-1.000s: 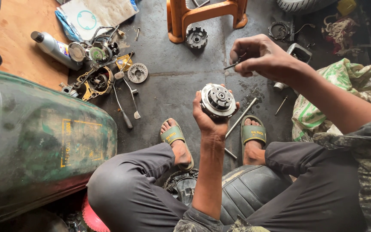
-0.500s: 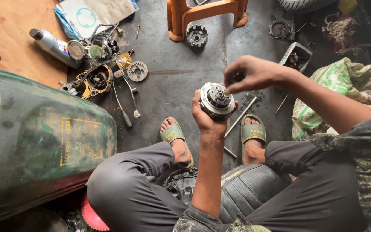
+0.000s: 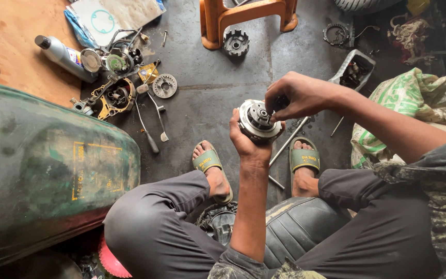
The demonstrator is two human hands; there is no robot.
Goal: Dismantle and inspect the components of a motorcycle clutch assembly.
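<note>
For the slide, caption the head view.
Left hand cradles a round metal clutch assembly while right hand works its centre.

I see a silver-grey metal clutch assembly [image 3: 257,121] with dark centre, held over a dark grey, oil-stained concrete floor [image 3: 207,103]. The big tank [image 3: 47,175] at the side is worn dark green with yellow printed markings. My sandals [image 3: 208,160] are olive green with yellow lettering, my trousers [image 3: 150,227] charcoal grey. The stool [image 3: 243,15] is orange, the bottle [image 3: 63,57] silver-grey, the sack [image 3: 414,103] white with green print, the board [image 3: 11,46] light brown, and the seat [image 3: 295,227] black
</note>
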